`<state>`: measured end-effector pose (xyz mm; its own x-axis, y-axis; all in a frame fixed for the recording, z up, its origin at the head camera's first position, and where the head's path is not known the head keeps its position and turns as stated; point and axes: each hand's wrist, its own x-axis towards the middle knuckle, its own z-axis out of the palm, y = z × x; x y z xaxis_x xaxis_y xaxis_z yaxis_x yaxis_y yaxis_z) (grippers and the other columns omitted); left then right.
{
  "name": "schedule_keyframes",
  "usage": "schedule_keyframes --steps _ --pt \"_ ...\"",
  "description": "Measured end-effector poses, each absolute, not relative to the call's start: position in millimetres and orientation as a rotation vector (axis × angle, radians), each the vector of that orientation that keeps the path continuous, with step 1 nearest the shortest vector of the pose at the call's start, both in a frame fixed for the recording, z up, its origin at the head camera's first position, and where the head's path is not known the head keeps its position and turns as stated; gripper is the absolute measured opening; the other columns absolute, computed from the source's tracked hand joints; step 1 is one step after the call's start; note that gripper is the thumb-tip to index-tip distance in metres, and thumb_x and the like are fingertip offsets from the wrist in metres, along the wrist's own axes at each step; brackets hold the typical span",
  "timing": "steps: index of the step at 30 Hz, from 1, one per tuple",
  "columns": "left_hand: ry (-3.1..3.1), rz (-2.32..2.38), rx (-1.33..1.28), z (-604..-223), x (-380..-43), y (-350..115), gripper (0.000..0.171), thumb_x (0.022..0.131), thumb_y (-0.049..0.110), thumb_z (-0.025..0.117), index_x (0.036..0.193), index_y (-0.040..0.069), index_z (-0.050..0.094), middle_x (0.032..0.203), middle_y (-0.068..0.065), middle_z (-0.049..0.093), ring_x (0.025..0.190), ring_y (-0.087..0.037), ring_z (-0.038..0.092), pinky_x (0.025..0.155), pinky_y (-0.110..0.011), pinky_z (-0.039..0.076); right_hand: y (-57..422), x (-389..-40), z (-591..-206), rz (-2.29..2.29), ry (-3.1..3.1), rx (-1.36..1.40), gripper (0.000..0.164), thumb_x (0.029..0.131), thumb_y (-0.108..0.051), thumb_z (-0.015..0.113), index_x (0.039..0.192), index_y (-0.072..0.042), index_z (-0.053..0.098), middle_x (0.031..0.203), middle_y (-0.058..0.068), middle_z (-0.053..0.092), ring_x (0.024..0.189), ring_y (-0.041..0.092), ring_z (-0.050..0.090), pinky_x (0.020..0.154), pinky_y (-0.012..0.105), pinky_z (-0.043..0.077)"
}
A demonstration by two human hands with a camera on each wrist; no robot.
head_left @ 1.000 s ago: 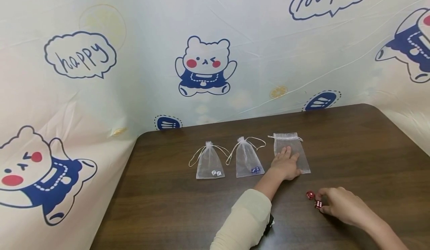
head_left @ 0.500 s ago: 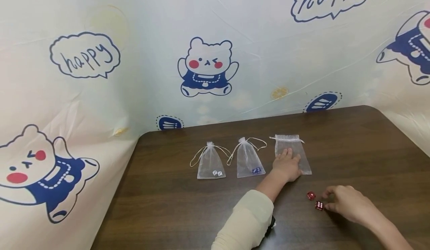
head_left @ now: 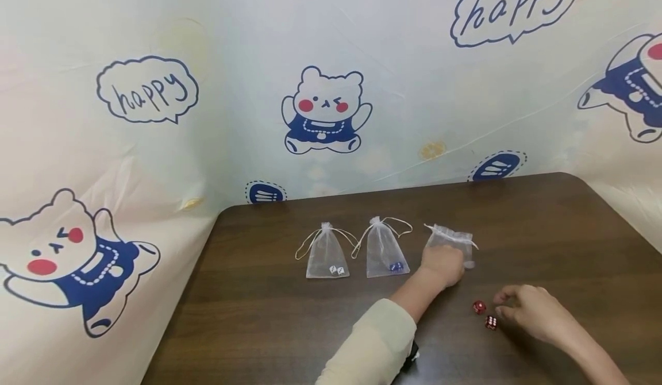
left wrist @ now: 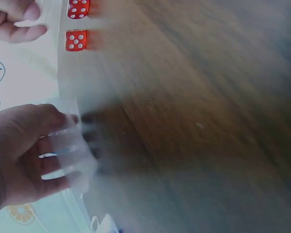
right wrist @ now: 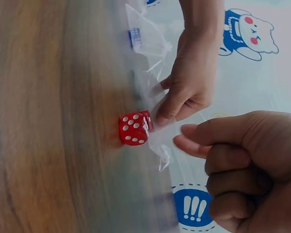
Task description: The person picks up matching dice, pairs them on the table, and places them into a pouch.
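Observation:
My left hand grips a sheer white drawstring bag at the right end of a row of three, and the bag is bunched up a little off its flat shape. In the left wrist view the thumb and fingers pinch the mesh, which is see-through. My right hand hovers just right of two red dice, holding nothing, with fingers loosely curled. The nearer red die shows six white dots on top. Part of the bag is hidden behind the left hand.
Two tied mesh bags lie left of the left hand: one with blue dice, one with white dice. They rest on a dark wooden table. A printed cloth with bears hangs behind its back edge.
The left hand, earlier spread flat on the right bag, has curled its fingers and gathered the mesh. The right hand has drawn back slightly from the red dice, leaving both on the table.

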<state>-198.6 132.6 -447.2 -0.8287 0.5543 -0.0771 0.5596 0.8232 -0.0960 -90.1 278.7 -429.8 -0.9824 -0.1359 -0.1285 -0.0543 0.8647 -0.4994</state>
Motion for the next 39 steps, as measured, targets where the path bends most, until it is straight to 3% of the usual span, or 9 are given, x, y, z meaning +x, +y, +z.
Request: schedule_keyframes --steps 6,9,13,17,20,23,25,31,39 --pt "3.141 -0.163 1.286 -427 -189 110 0.026 0.087 0.038 0.054 0.064 0.03 0.061 0.075 0.018 0.063 0.064 -0.004 0.055 0.054 -0.021 0.04 277 -95 -424 -1.11 2.874 -0.029 0.036 0.095 -0.033 0.051 0.103 -0.002 0.067 0.094 0.015 0.067 0.085 0.03 0.062 0.066 0.043 0.048" --pt "3.259 -0.072 1.504 -407 -180 95 0.021 0.088 0.035 0.052 0.072 0.032 0.065 0.091 0.018 0.067 0.07 0.0 0.059 0.056 -0.018 0.037 273 -99 -419 -1.28 2.814 0.064 0.049 0.099 -0.039 0.039 0.109 0.002 0.064 0.077 0.014 0.063 0.067 0.023 0.059 0.057 0.037 0.046" --pt "3.346 0.152 1.777 -383 -165 77 0.016 0.086 0.032 0.056 0.082 0.03 0.071 0.106 0.014 0.065 0.084 0.001 0.062 0.063 -0.016 0.04 264 -102 -414 -1.544 2.673 0.074 0.057 0.101 -0.039 0.029 0.108 0.006 0.062 0.052 -0.001 0.036 0.044 0.011 0.031 0.04 0.03 0.029" --pt "3.378 0.179 2.068 -372 -148 65 0.018 0.083 0.029 0.056 0.086 0.026 0.073 0.102 0.01 0.067 0.085 -0.003 0.063 0.067 -0.019 0.044 254 -104 -408 -1.768 2.56 0.069 0.061 0.101 -0.04 0.023 0.073 0.005 0.054 0.05 -0.004 0.032 0.042 0.007 0.028 0.036 0.029 0.027" --pt "3.37 0.057 2.233 -368 -137 60 0.019 0.084 0.029 0.053 0.083 0.025 0.072 0.104 0.01 0.067 0.088 -0.006 0.062 0.071 -0.021 0.044 248 -106 -401 -1.885 2.503 0.147 0.053 0.1 -0.038 0.029 0.059 -0.007 0.039 0.049 -0.005 0.032 0.042 0.007 0.029 0.036 0.029 0.027" --pt "3.346 -0.065 2.313 -369 -128 57 0.021 0.085 0.03 0.05 0.083 0.026 0.07 0.105 0.009 0.067 0.091 -0.008 0.061 0.074 -0.023 0.044 245 -107 -395 -1.948 2.449 0.202 0.047 0.098 -0.032 0.043 0.057 -0.011 0.05 0.047 -0.007 0.031 0.043 0.007 0.03 0.038 0.03 0.027" --pt "3.333 -0.12 2.33 -372 -124 56 0.022 0.086 0.031 0.049 0.085 0.026 0.071 0.107 0.009 0.066 0.092 -0.009 0.061 0.074 -0.024 0.044 245 -108 -392 -1.961 2.414 0.21 0.035 0.094 -0.028 0.053 0.064 -0.014 0.062 0.052 -0.009 0.041 0.049 0.006 0.038 0.042 0.028 0.034" --pt "3.315 -0.181 2.298 -379 -117 54 0.024 0.085 0.033 0.049 0.089 0.026 0.072 0.107 0.01 0.066 0.094 -0.01 0.06 0.072 -0.024 0.043 242 -109 -390 -1.952 2.452 0.158 0.019 0.088 -0.019 0.063 0.084 -0.002 0.07 0.077 -0.012 0.062 0.076 0.003 0.052 0.064 0.023 0.044" --pt "3.314 -0.143 2.142 -379 -110 46 0.024 0.087 0.033 0.05 0.098 0.025 0.07 0.11 0.009 0.065 0.099 -0.008 0.059 0.076 -0.023 0.044 238 -107 -386 -1.934 2.673 0.148 0.022 0.088 -0.018 0.064 0.086 0.003 0.068 0.077 -0.012 0.064 0.076 0.002 0.052 0.064 0.019 0.042"
